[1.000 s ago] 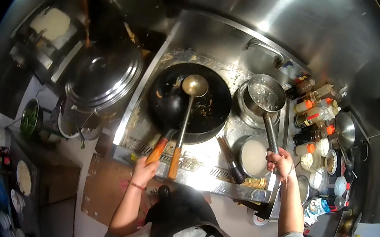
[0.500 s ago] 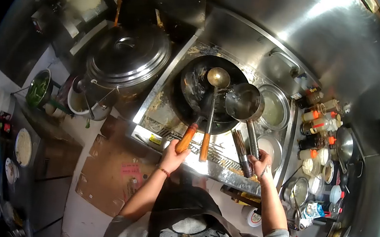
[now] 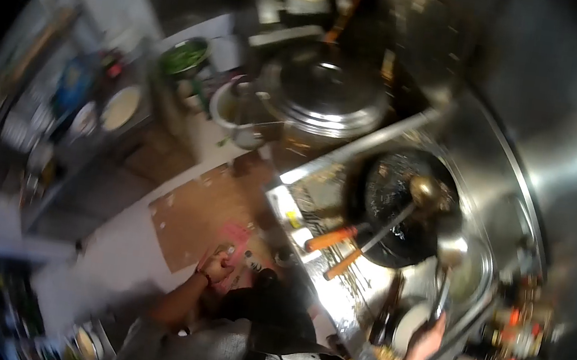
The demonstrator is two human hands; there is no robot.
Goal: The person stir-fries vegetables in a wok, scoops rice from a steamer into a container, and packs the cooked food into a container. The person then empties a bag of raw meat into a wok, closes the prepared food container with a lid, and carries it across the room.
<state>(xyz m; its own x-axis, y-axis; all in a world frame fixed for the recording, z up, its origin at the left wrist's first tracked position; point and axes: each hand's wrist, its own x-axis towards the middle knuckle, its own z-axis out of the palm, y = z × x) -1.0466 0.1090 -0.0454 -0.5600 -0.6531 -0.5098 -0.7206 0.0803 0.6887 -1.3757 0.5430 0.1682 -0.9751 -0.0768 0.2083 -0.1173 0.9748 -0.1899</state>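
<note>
My right hand is closed round the metal handle of a large ladle, whose bowl is just right of the wok's rim. My left hand is away from the stove, low over the cardboard; motion smears its fingers. The dark wok sits on the burner, its orange-brown wooden handle free of any hand. Inside it rests a smaller ladle with a wooden-ended handle. A bamboo wok brush lies on the stove front, beside a pale round plate or lid.
A big lidded pot stands left of the stove. Sauce bottles and bowls line the right side. Cardboard covers part of the floor. A left counter holds dishes, and a bowl of greens stands near the pot.
My left hand has let go of the wok handle and moved down and left. The large ladle stays in my right hand. My view has swung left and tilted.
</note>
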